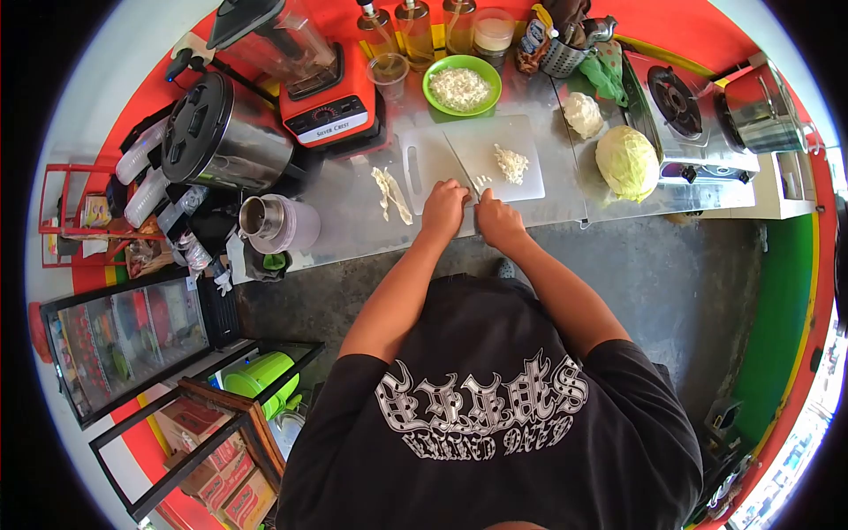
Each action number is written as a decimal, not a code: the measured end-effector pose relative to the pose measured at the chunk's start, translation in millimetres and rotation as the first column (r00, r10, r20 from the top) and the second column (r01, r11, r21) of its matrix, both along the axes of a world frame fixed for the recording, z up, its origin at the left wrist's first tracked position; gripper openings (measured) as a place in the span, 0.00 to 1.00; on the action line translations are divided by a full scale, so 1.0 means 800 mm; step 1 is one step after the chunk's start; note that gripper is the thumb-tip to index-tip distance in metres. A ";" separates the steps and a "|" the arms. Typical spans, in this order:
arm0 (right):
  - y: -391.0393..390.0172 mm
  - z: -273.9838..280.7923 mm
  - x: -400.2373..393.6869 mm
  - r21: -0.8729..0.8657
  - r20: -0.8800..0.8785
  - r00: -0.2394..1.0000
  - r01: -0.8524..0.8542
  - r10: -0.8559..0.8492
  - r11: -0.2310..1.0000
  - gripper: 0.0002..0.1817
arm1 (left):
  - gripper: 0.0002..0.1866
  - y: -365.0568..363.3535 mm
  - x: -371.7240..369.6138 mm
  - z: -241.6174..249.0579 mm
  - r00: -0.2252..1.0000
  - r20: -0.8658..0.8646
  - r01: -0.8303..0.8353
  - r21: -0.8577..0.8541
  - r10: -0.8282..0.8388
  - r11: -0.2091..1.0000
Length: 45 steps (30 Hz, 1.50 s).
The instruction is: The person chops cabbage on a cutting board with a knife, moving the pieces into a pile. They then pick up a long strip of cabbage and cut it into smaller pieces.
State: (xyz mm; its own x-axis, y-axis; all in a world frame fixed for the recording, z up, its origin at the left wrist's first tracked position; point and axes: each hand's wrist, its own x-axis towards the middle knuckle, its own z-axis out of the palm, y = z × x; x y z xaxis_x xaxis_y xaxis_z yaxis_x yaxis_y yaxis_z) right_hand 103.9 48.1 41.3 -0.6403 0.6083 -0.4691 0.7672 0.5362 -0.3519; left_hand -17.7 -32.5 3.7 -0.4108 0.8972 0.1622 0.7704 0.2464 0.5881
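My right hand is closed around the handle of a knife, whose blade points away from me across a white cutting board. Close to the blade's left side, my left hand has its fingers curled down at the board's near edge; whatever they hold is hidden. A few small white bits lie just right of the blade. Farther right on the board sits a pile of chopped white vegetable. Behind the board, a green bowl holds more of these chopped pieces.
Pale trimmings lie left of the board. A cauliflower and a cabbage sit to the right, beside a gas stove. A red blender, a large pot and a lilac flask stand left.
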 end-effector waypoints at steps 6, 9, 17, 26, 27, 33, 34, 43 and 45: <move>0.014 0.011 0.000 0.032 0.038 0.997 -0.066 0.065 0.997 0.14 | 0.05 -0.002 -0.004 0.000 0.998 0.048 0.027 0.044 -0.030 0.999; 0.003 0.019 0.001 0.050 0.059 0.996 -0.074 0.071 0.996 0.14 | 0.04 -0.001 -0.003 0.002 0.996 0.090 -0.007 0.014 0.006 1.000; 0.005 0.008 -0.003 0.027 0.049 0.997 -0.056 0.054 0.998 0.16 | 0.04 0.002 -0.005 -0.001 0.989 0.141 -0.038 0.024 0.034 0.999; -0.011 0.007 -0.004 0.002 0.091 0.995 0.037 -0.037 0.999 0.18 | 0.04 0.003 -0.008 0.008 0.981 0.185 -0.068 0.017 0.064 0.998; -0.007 0.006 -0.006 0.003 0.067 0.997 0.024 -0.024 1.000 0.18 | 0.04 0.003 -0.007 0.008 0.980 0.187 -0.072 0.015 0.068 0.997; 0.004 0.017 -0.002 0.045 0.070 0.995 -0.074 0.071 0.996 0.17 | 0.02 0.003 -0.008 0.006 0.988 0.143 -0.067 0.039 0.061 0.997; 0.002 0.016 0.001 0.035 0.076 0.994 -0.080 0.077 0.996 0.17 | 0.02 0.002 -0.008 0.007 0.988 0.141 -0.066 0.013 0.064 0.998; 0.003 0.021 0.000 0.029 0.092 0.992 -0.093 0.090 0.995 0.17 | 0.02 0.000 -0.005 -0.004 0.978 0.184 -0.112 0.069 0.098 0.991; 0.000 0.021 0.004 0.039 0.087 0.992 -0.097 0.093 0.995 0.17 | 0.01 0.002 -0.008 -0.002 0.975 0.205 -0.094 0.051 0.081 0.994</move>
State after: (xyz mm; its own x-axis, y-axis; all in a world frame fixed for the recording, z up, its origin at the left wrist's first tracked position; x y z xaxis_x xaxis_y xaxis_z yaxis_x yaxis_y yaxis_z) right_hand 107.5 47.8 57.9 -0.6552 0.5674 -0.4987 0.7381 0.6216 -0.2625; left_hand -24.3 -30.8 2.4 -0.5170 0.8476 0.1198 0.6110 0.2674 0.7451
